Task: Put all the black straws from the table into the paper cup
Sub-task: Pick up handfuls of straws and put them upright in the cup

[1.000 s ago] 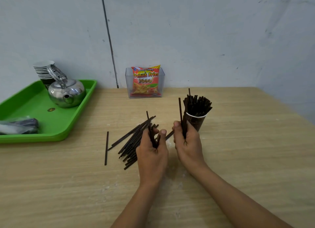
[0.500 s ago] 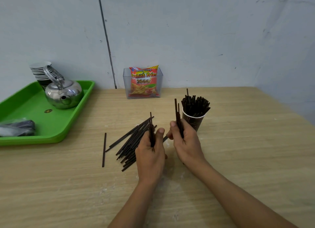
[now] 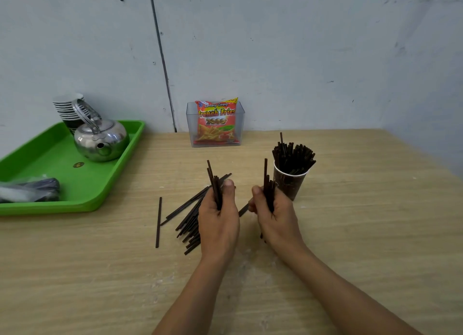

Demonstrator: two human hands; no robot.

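A dark paper cup point(image 3: 288, 184) stands on the wooden table right of centre, packed with upright black straws point(image 3: 293, 156). My right hand point(image 3: 275, 217) grips a small bundle of black straws point(image 3: 266, 181) held upright, just left of the cup. My left hand point(image 3: 219, 219) grips another upright bundle of black straws point(image 3: 214, 181). A pile of loose black straws point(image 3: 188, 217) lies flat on the table under and left of my left hand. One single straw point(image 3: 158, 222) lies apart at the pile's left.
A green tray point(image 3: 82, 197) at the left holds a steel kettle point(image 3: 100, 140), stacked cups point(image 3: 67, 109) and a plastic bag point(image 3: 27, 190). A clear box with a snack packet point(image 3: 215, 124) stands against the grey wall.
Both hands have lifted their straw bundles more upright and moved slightly apart. The bundle in my left hand now sticks up higher above the pile.
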